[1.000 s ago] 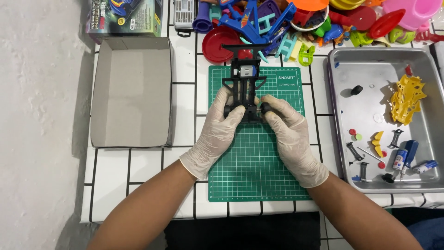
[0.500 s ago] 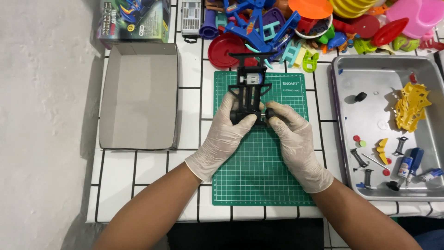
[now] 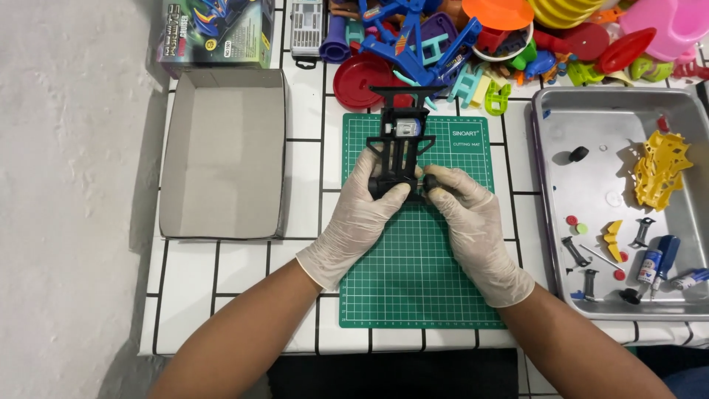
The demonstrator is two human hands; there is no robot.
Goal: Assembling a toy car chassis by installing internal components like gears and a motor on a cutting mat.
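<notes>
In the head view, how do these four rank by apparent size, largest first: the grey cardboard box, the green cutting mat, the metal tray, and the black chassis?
1. Green cutting mat and metal tray: look alike, and the tray is cut off at the frame edge, so no ranking.
2. Grey cardboard box, slightly smaller.
3. Black chassis, clearly smallest, held in both hands.

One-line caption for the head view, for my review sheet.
Gloved left hand and right hand grip a black toy car chassis over a green cutting mat.

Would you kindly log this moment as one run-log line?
left hand: gripping black toy car chassis | right hand: gripping its near end | chassis over green cutting mat | metal tray at right
</notes>
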